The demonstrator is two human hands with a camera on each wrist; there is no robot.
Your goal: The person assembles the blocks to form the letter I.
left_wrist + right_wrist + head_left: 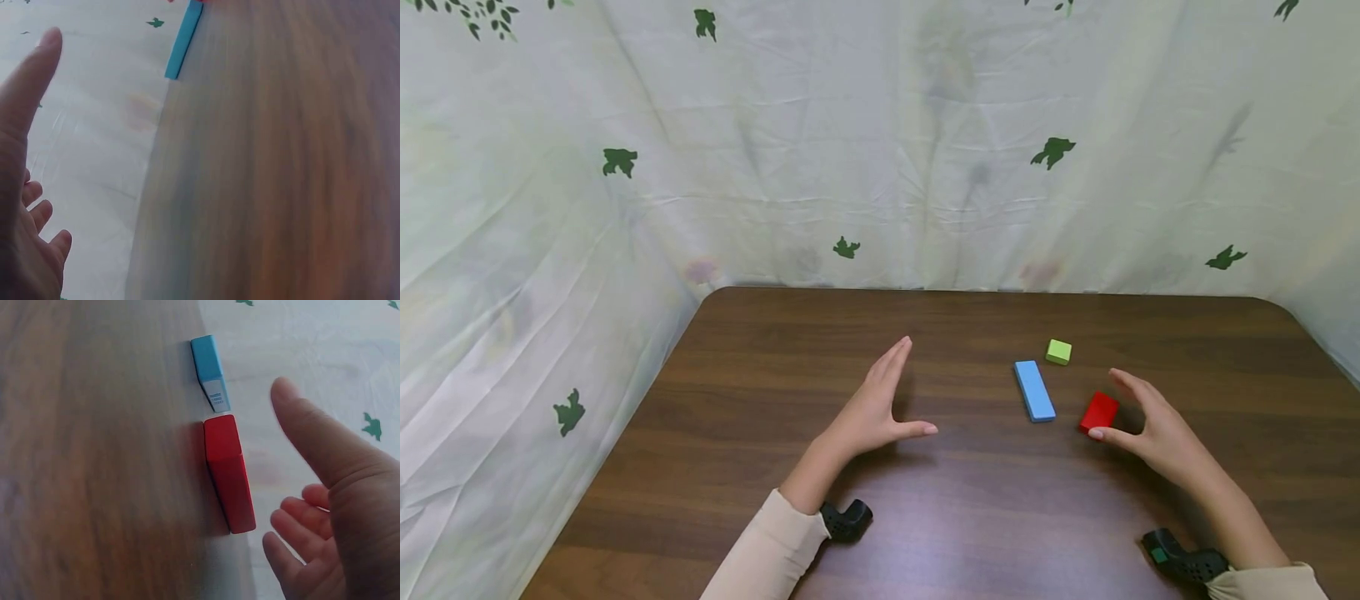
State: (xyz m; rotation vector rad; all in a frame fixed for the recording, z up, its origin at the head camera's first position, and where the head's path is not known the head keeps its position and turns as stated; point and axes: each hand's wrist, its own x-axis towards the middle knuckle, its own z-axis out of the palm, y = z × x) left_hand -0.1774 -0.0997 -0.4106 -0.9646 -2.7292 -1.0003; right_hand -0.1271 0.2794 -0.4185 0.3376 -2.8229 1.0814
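Observation:
On the right side of the table lies a red block [1100, 412], with my right hand [1161, 429] just over and beside it, thumb and fingers spread apart. In the right wrist view a gap shows between the thumb and the red block [226, 475]. Left of it a long blue block [1034, 391] lies flat, and a small light green block [1059, 352] sits behind that. My left hand [868, 408] hovers over the table left of the blue block, its fingers straight and thumb apart, holding nothing. The green block cannot be made out in either wrist view.
The brown wooden table [737, 375] has rounded far corners. A pale cloth [850, 150] with green leaf shapes hangs behind it and along its left side. Black devices sit at the left wrist [847, 522] and right wrist [1183, 558].

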